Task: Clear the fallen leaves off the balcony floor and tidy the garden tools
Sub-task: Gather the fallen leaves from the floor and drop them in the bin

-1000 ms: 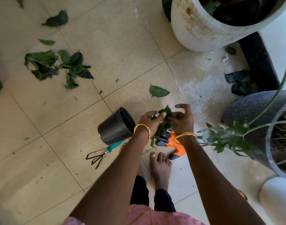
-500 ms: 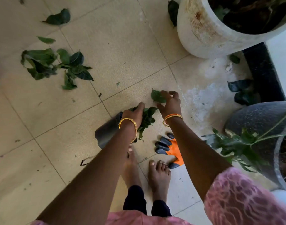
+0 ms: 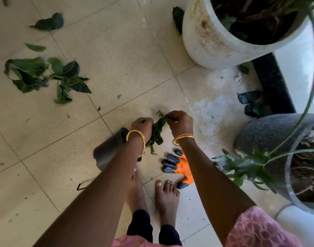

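Observation:
My left hand (image 3: 142, 128) grips a bunch of green leaves (image 3: 155, 133) above the tiled floor. My right hand (image 3: 179, 123) pinches the top of the same bunch. Under my left forearm a small black pot (image 3: 108, 151) lies on its side. An orange garden glove with black claw tips (image 3: 177, 166) lies by my right foot. Only the prongs of a hand rake (image 3: 82, 186) show beside my left arm. A pile of loose leaves (image 3: 44, 77) lies at the left, with single leaves (image 3: 49, 23) farther back.
A large white planter (image 3: 215, 38) stands at the back right, a dark speckled planter (image 3: 266, 138) with a green plant at the right. Dark leaves (image 3: 254, 104) lie between them beside a black strip. My bare feet (image 3: 166, 198) stand below the glove.
My right hand has picked up the single leaf from the floor and brought it to the bunch in my left hand. Both hands sit slightly farther forward, over the pot's mouth.

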{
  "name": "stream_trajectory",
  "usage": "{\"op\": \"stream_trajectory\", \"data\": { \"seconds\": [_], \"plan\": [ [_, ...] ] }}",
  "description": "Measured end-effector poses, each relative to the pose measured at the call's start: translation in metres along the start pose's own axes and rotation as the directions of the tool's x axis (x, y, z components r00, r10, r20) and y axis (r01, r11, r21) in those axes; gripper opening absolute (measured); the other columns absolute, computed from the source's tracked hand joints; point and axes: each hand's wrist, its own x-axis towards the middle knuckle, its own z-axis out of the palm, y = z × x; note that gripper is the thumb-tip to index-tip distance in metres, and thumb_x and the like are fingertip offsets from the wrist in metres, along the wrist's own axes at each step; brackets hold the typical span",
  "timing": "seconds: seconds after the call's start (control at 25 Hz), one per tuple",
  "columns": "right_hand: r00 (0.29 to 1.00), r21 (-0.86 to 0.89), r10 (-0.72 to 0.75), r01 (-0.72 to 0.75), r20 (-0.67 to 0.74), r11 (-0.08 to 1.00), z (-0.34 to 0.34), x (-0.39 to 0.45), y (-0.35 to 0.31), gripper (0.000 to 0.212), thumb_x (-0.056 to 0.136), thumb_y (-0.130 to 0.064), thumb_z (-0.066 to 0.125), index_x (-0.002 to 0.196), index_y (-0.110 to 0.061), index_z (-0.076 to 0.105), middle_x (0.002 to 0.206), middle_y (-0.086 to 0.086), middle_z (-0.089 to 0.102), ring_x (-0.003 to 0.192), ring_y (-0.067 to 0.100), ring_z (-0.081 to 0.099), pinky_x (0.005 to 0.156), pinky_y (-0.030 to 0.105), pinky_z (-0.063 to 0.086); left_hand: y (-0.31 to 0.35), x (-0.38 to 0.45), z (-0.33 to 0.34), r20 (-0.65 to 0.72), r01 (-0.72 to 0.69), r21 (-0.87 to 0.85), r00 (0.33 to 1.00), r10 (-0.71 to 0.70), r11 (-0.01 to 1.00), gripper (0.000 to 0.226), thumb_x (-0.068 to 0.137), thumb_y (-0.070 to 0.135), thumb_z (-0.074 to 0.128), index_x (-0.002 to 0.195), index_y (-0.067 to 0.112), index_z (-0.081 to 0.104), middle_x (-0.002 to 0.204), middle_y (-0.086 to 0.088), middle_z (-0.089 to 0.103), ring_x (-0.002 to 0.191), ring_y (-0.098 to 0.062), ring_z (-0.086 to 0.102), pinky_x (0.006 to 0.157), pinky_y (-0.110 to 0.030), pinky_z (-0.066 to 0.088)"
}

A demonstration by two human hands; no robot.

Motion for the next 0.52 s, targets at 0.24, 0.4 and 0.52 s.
{"op": "stream_trajectory", "data": {
  "seconds": [0.24, 0.4, 0.52],
  "plan": [
    [0.995, 0.174, 0.087, -0.093, 0.040, 0.980, -0.041, -0.032, -0.018, 0.030, 0.076, 0.011, 0.053, 0.092, -0.014, 0.056, 0.065, -0.002, 0.062, 0.051, -0.004, 0.053, 0.049, 0.008, 0.038, 0.015, -0.024, 0.028, 0.016, -0.074, 0.053, 0.997, 0.073, 0.996, 0.030, 0.092, 0.027, 0.057, 0.106, 0.002, 0.064, 0.102, -0.015, 0.064, 0.091, -0.030, 0.057, 0.080, -0.031, 0.046],
    [0.989, 0.150, 0.099, -0.115, 0.110, 0.982, -0.054, -0.039, -0.024, 0.029, 0.077, 0.007, 0.050, 0.099, -0.012, 0.048, 0.101, 0.013, 0.060, 0.088, 0.020, 0.062, 0.069, 0.023, 0.050, 0.023, -0.029, 0.036, -0.045, -0.041, 0.013, 0.998, 0.042, 0.999, 0.025, 0.089, 0.027, 0.053, 0.073, 0.009, 0.056, 0.081, -0.009, 0.062, 0.083, -0.029, 0.056, 0.076, -0.034, 0.046],
    [0.917, 0.201, 0.349, -0.312, -0.191, 0.929, -0.086, 0.023, -0.018, 0.034, 0.078, 0.004, 0.051, 0.110, -0.007, 0.056, 0.121, 0.016, 0.048, 0.106, 0.032, 0.054, 0.086, 0.031, 0.043, 0.026, -0.026, 0.039, -0.030, -0.029, 0.009, 0.999, 0.030, 1.000, 0.025, 0.087, 0.031, 0.054, 0.075, 0.009, 0.057, 0.076, -0.006, 0.058, 0.079, -0.026, 0.054, 0.072, -0.033, 0.041]
  ]
}}
